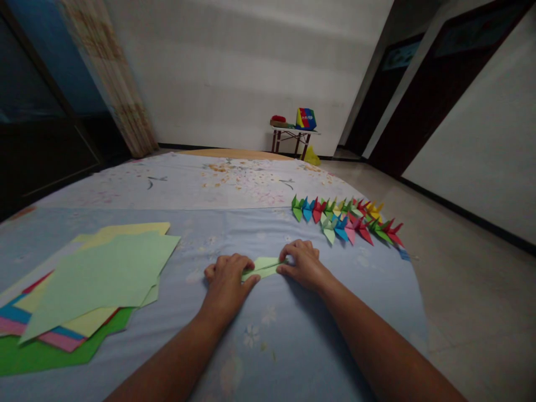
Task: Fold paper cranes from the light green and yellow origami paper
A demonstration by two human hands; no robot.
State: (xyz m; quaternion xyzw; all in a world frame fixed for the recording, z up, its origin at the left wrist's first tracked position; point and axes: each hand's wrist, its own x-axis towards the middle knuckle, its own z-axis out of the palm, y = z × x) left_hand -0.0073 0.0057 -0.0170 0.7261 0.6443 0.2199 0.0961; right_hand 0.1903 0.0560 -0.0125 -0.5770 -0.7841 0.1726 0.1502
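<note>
A small folded piece of light green paper [264, 266] lies on the pale blue floral cloth [268, 335] in front of me. My left hand [228, 279] presses on its left end with fingers curled and pinched on the edge. My right hand [304, 263] pinches its right end, fingers closed on the fold. Both forearms reach in from the bottom of the view.
A loose stack of coloured paper sheets [87, 285] lies at the left. Several folded paper cranes [345, 220] stand in rows at the right, near the cloth's edge. Bare floor lies to the right. A small table with coloured items [295, 131] stands by the far wall.
</note>
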